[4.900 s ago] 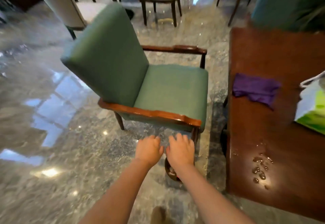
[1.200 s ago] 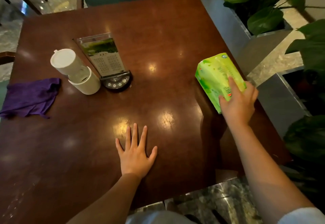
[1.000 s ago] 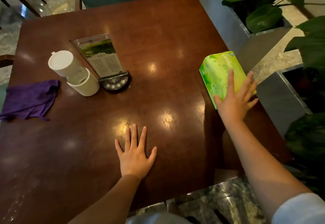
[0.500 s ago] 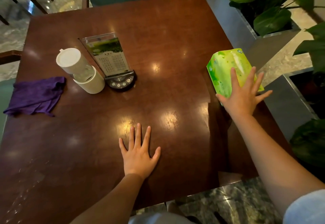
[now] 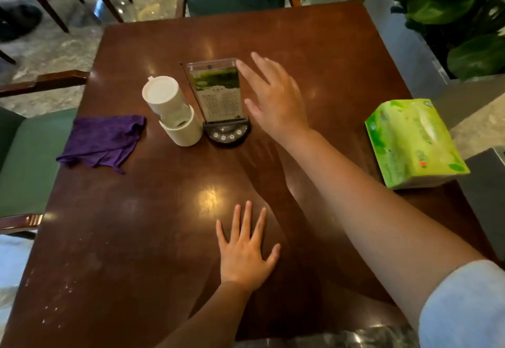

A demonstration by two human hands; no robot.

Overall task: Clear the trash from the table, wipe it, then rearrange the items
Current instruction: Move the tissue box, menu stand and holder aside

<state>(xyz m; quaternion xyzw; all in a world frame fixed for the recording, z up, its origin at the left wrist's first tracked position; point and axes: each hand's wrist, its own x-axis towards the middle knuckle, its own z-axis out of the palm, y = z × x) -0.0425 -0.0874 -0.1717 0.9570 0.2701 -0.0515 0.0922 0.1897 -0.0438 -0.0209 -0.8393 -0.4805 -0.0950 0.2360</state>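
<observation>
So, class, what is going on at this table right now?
A person is tidying a wooden table. The left hand lies flat on the tabletop. The right hand, open, reaches toward the upright menu stand but holds nothing. A white container stands beside the stand, a purple cloth lies at the left, and a green tissue pack sits at the right edge.

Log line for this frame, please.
phase: rearranging | right hand: open, reaching at menu stand | left hand: flat on table | tissue pack: right edge | purple cloth: left
</observation>
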